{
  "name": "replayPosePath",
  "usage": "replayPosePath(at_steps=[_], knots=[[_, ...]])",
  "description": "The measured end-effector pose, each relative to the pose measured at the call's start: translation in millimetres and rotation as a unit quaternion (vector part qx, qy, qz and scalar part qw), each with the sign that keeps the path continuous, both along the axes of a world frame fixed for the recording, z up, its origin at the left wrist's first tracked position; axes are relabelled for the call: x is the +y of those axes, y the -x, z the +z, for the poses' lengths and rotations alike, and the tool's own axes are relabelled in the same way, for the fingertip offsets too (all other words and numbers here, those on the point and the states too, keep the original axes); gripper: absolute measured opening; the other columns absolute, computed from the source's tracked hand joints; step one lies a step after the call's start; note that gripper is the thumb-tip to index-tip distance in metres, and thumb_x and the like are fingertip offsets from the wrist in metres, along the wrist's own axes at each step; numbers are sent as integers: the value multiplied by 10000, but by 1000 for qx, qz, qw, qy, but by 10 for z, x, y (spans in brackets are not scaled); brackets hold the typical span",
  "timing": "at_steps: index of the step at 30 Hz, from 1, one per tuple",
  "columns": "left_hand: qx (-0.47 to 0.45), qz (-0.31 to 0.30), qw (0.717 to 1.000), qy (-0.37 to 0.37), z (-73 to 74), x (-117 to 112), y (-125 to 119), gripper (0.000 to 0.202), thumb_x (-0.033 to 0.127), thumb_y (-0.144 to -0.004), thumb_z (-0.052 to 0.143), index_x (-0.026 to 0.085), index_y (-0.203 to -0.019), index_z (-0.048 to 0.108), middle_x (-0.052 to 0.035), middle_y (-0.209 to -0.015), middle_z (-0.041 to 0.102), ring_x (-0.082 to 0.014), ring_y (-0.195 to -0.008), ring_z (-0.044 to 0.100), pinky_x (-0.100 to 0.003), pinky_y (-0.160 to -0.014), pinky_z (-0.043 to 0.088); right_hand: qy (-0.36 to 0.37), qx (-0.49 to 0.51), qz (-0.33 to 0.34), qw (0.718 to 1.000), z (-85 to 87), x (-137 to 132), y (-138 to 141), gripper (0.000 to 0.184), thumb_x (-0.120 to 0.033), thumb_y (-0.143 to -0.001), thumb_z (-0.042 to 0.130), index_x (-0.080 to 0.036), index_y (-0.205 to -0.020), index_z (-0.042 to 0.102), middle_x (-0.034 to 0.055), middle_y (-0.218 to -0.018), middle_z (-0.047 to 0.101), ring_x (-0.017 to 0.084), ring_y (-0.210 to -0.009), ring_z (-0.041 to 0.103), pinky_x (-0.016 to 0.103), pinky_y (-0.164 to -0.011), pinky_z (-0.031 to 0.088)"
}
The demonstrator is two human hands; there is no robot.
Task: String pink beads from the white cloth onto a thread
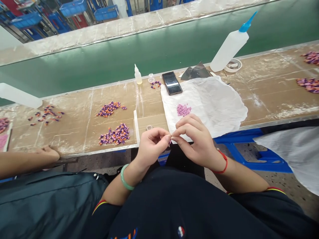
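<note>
My left hand (152,146), with a green bangle at its wrist, pinches a small purple piece (170,143) at the table's front edge. Most of that piece is hidden by the fingertips. My right hand (195,141), a red cord round its wrist, meets it there with thumb and forefinger pressed together; what lies between them is too small to make out. Just beyond, a heap of pink beads (183,110) rests on a white cloth (211,99). To the left are two piles of small purple and orange pieces, one nearer (114,134) and one farther (109,109).
A phone (172,83), a small dropper bottle (138,75) and a large white bottle with a blue nozzle (230,48) stand or lie along the back, near a tape roll (232,65). At left, a co-worker's hand (48,152) rests by the table edge. A blue stool (239,152) is below right.
</note>
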State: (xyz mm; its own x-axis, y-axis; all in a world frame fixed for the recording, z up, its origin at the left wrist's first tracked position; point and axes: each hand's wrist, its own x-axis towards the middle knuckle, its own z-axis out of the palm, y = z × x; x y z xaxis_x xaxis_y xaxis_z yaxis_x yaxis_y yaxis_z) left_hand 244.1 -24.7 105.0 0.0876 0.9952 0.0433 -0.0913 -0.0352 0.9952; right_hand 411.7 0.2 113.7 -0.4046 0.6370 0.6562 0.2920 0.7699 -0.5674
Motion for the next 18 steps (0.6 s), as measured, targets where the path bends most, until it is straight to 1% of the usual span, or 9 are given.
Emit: replayPosePath(at_steps=[3, 5, 9, 13, 18], knots=[[-48, 18, 998, 20, -26, -12, -44, 295, 393, -786, 746, 167, -641, 622, 19, -556, 587, -85, -503, 513, -208, -507, 451, 58, 75, -14, 995, -27, -35, 16, 125, -120, -936, 575, -244, -927, 578, 28, -853, 586, 213, -821, 577, 388, -725, 474], [-61, 28, 997, 29, -21, -23, -61, 285, 391, -781, 749, 167, -656, 625, 19, -567, 589, -83, -506, 516, -207, -509, 456, 71, 111, -27, 991, -36, -59, 20, 146, -106, -926, 568, -248, -958, 588, 33, -874, 589, 217, -839, 588, 391, -729, 480], [-47, 40, 998, 18, 6, -45, -71, 278, 381, -776, 751, 166, -655, 624, 19, -563, 589, -87, -513, 528, -206, -510, 460, 54, 100, -21, 993, -33, -92, 40, 152, -91, -899, 613, -243, -907, 595, 15, -827, 595, 195, -784, 586, 365, -696, 475], [-38, 52, 998, 1, 8, -64, -81, 256, 364, -796, 725, 166, -667, 627, 21, -563, 594, -88, -512, 528, -205, -509, 454, 93, 118, -6, 989, -48, -111, 81, 130, -109, -908, 617, -238, -917, 601, 15, -828, 607, 194, -792, 596, 360, -692, 487], [24, 57, 998, -24, 13, -83, -83, 196, 295, -809, 691, 161, -673, 642, 7, -579, 620, -97, -525, 535, -211, -513, 442, 86, 130, -13, 988, -78, -105, 109, 135, -109, -913, 620, -243, -919, 610, 16, -835, 605, 194, -808, 602, 357, -701, 495]])
